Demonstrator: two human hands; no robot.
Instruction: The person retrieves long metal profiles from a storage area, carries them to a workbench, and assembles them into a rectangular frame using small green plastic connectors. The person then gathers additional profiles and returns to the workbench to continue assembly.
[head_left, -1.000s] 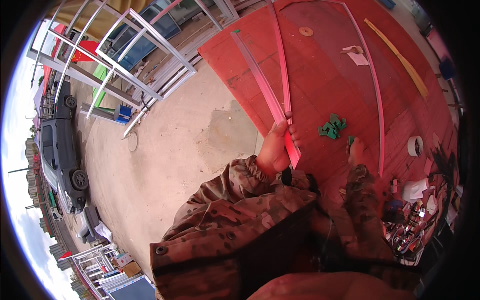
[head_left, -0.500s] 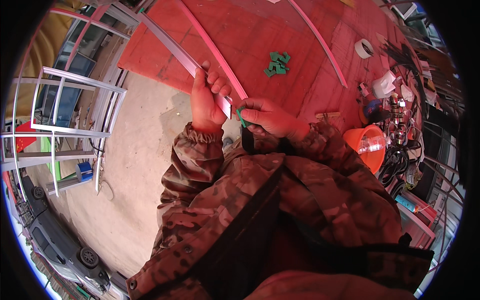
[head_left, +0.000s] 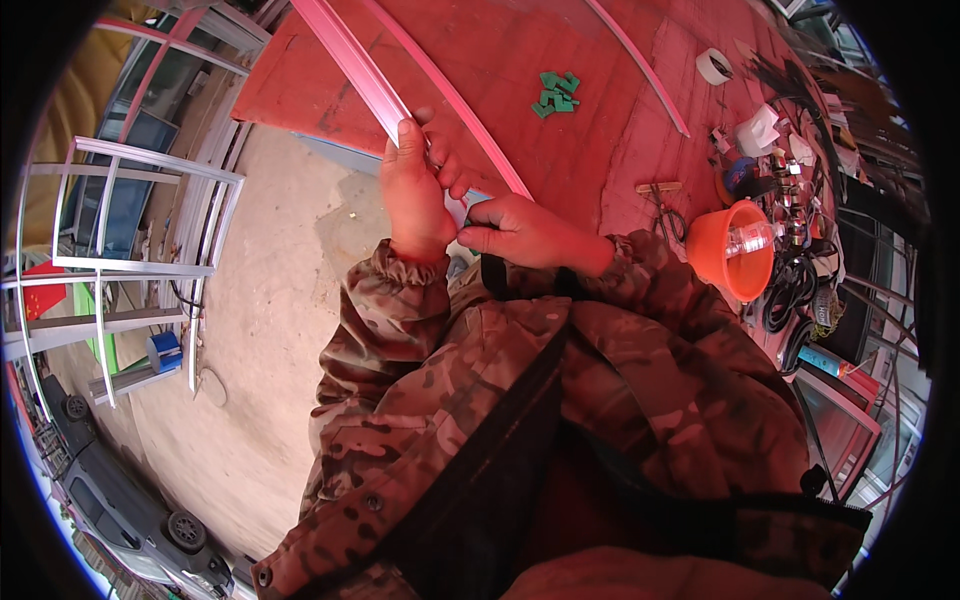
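Note:
My left hand (head_left: pixel 418 205) is closed around a pale metal profile strip (head_left: pixel 355 72), which slants from the far left over the red table toward me. At the strip's near end, my right hand (head_left: pixel 530 232) is closed, its thumb and fingers pressed together against that end. The green plastic corner piece it held a moment ago is hidden behind the fingers. A second long strip (head_left: pixel 455 98) lies on the table just right of my hands. Beyond them sits a small pile of green corner pieces (head_left: pixel 556 94).
The red table (head_left: pixel 590 150) also bears a third strip (head_left: pixel 640 65), a white tape roll (head_left: pixel 714 66) and a T-shaped wooden-headed tool (head_left: pixel 658 187). An orange bucket (head_left: pixel 708 262) holding a clear bottle (head_left: pixel 750 238) is at right, near tangled cables. Metal window frames (head_left: pixel 140 262) stand left.
My right hand has moved left and up against the strip's end, and the green corner piece no longer shows. The strip now slants more steeply, showing its grooved face. The view has shifted slightly.

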